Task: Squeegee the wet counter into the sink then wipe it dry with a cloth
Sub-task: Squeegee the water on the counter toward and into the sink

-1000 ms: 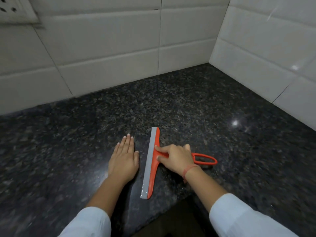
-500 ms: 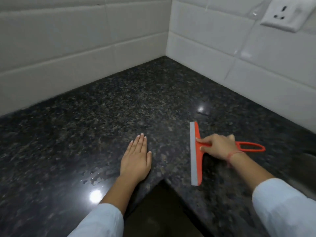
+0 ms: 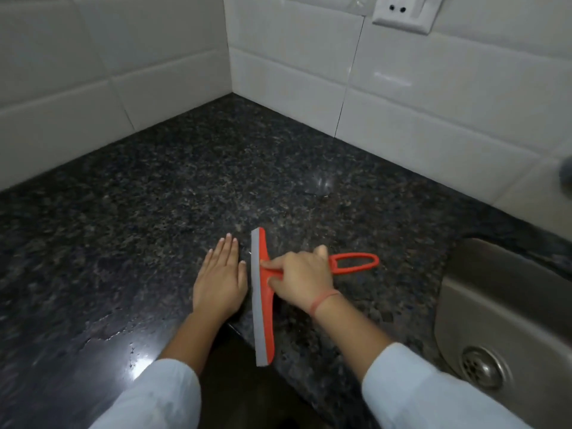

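Note:
An orange squeegee (image 3: 265,317) with a grey rubber blade lies blade-down on the dark speckled granite counter (image 3: 154,196). My right hand (image 3: 301,275) grips its handle near the blade, index finger stretched along the neck; the looped handle end sticks out to the right. My left hand (image 3: 221,278) rests flat on the counter just left of the blade, fingers straight. A steel sink (image 3: 495,305) with a round drain (image 3: 481,368) sits at the right. A film of water (image 3: 123,345) glistens at the lower left. No cloth is in view.
White tiled walls (image 3: 402,97) meet in a corner behind the counter. A wall socket (image 3: 405,10) is mounted at the upper right. The counter's front edge forms an inner corner just below my hands, with dark floor under it.
The view has swung right, bringing the sink into sight. The squeegee and my left hand now lie close together again, after being farther apart half a second ago.

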